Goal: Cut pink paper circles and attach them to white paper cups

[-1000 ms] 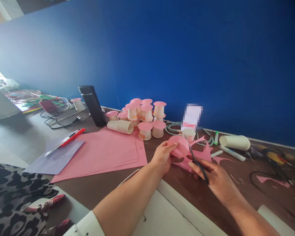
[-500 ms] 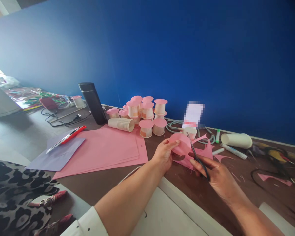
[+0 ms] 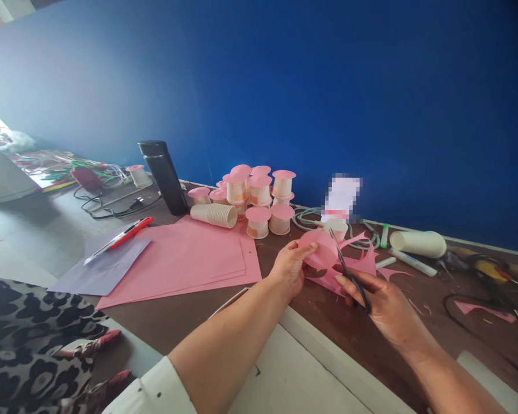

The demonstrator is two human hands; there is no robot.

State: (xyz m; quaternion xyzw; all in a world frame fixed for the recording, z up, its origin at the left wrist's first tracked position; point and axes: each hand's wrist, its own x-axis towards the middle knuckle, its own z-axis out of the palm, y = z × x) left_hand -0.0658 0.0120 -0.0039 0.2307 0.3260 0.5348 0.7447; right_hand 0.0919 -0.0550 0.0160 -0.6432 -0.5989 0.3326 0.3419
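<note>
A round pink paper disc (image 3: 322,250) is pinched between the thumb and fingers of my left hand (image 3: 290,265), held above the table. My right hand (image 3: 377,296) grips black-handled scissors (image 3: 344,267), their blades upright along the disc's right edge. Pink paper scraps (image 3: 362,261) lie below and behind both hands. Further back on the left stand several paper cups topped with pink discs (image 3: 258,215), some stacked on others.
A nested stack of paper cups (image 3: 213,215) lies on its side by pink paper sheets (image 3: 185,253). A red utility knife (image 3: 125,236) rests on purple paper (image 3: 107,270). A black flask (image 3: 164,178) stands behind. A paper cup (image 3: 418,244) and markers lie right.
The view has shifted slightly. My left hand still pinches the paper disc, and the scissors stay at its right edge with hardly any visible movement.
</note>
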